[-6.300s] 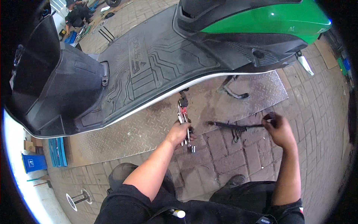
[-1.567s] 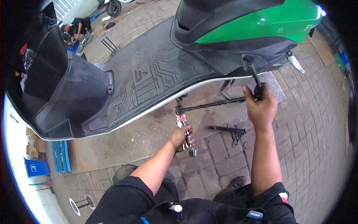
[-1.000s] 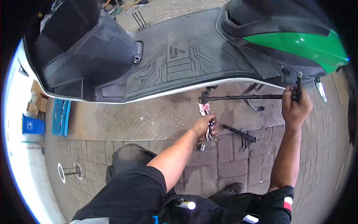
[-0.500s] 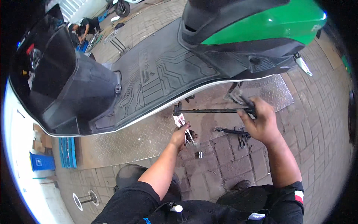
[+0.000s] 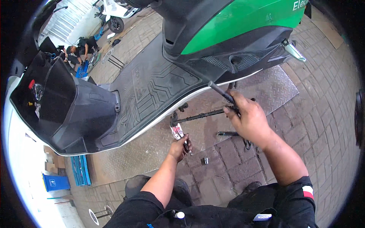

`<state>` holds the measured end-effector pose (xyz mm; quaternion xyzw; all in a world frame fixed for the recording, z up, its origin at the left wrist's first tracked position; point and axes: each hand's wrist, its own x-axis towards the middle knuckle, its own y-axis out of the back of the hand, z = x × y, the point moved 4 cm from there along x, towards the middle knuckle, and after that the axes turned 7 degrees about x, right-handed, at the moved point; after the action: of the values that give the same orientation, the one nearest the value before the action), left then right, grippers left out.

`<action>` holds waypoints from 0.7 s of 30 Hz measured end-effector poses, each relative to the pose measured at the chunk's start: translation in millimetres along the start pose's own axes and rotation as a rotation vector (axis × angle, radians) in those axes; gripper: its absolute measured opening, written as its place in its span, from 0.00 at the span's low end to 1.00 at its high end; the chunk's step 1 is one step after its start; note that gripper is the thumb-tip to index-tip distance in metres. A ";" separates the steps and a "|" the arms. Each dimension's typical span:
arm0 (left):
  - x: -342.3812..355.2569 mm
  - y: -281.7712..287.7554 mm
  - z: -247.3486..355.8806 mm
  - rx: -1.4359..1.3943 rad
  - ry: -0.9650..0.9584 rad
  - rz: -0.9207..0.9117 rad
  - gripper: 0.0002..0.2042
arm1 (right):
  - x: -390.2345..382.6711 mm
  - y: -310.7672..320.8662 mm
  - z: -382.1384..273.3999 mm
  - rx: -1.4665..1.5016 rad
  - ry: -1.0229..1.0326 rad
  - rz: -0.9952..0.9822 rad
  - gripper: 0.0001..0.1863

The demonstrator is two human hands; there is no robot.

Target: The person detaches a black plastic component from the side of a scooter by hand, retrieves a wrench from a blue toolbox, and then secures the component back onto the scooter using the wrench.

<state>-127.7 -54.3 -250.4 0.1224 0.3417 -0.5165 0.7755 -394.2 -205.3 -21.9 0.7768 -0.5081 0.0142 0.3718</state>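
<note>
A green and black scooter (image 5: 235,22) stands on a metal checker plate (image 5: 273,89). My right hand (image 5: 249,121) grips the cross handle of a long black T-handle wrench (image 5: 197,116). Its shaft runs left to a point under the edge of the white-trimmed footboard (image 5: 152,91). My left hand (image 5: 180,147) is lower down, at the edge of the plate, closed around a small tool with a red and white grip (image 5: 176,131) that points up toward the wrench's far end. What the wrench tip sits on is hidden.
Another black tool (image 5: 228,133) lies on the brick paving beside my right hand, and a small socket (image 5: 205,160) is near my left. A blue tray (image 5: 80,170) and a blue bin (image 5: 55,182) stand at the left. A person (image 5: 81,45) crouches far back.
My right hand left the tool on the ground and brought the long wrench up to the scooter's underside; its handle now tilts up and left. My left hand stays on the small tool.
</note>
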 end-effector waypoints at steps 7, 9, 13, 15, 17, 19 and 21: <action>-28.0 7.7 29.7 0.072 0.102 -0.047 0.09 | 12.0 1.2 -14.5 -0.054 0.094 0.167 0.26; -31.9 8.6 36.1 0.123 0.104 -0.022 0.10 | 13.1 0.7 -16.7 -0.062 0.100 0.211 0.26; -30.4 2.1 33.5 0.075 0.171 -0.001 0.12 | 16.6 -4.1 -7.3 -0.121 0.127 0.278 0.24; -28.4 0.2 30.8 0.065 0.177 -0.019 0.13 | 16.8 -6.7 2.7 -0.150 0.176 0.319 0.23; -27.3 0.4 29.5 0.019 0.214 -0.036 0.14 | 17.2 -8.4 12.9 -0.158 0.195 0.340 0.20; -27.1 0.8 30.5 -0.006 0.221 -0.074 0.13 | 20.6 -7.0 17.0 -0.060 0.259 0.371 0.19; -27.7 0.6 30.7 0.057 0.213 -0.114 0.14 | 29.0 -5.0 15.3 -0.006 0.299 0.346 0.17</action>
<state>-121.2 -50.8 -209.7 0.1790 0.4139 -0.5535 0.7002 -381.6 -235.9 -24.2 0.6663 -0.5731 0.1911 0.4371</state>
